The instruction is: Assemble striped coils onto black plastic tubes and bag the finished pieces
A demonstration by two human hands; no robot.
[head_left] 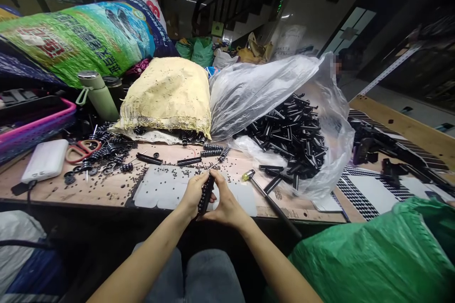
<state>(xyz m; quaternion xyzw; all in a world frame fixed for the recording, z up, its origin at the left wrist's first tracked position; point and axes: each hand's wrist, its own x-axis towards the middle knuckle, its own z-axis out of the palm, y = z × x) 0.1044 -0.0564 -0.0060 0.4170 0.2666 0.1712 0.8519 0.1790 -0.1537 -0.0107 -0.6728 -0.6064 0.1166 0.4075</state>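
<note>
Between my two hands, just over the front edge of the table, is a black ridged cylindrical part point(205, 194) standing nearly upright, with a thin metal rod point(215, 164) at its top end. My left hand point(193, 194) wraps round its side. The fingertips of my right hand point(227, 203) press at its top, and the thumb is near its lower end. Just beyond lie several similar black ridged parts point(212, 152) and smooth black tubes point(189, 161). Tiny dark rings are strewn over a pale mat point(159, 189) beneath my hands.
A clear plastic bag point(263, 90) spills black tubes point(287, 128) at the right; a hammer point(263, 191) lies before it. A yellow sack point(167, 94) stands behind. At the left are scissors point(82, 150), a white power bank point(45, 161) and a thermos point(97, 94). A green sack point(373, 251) bulges at front right.
</note>
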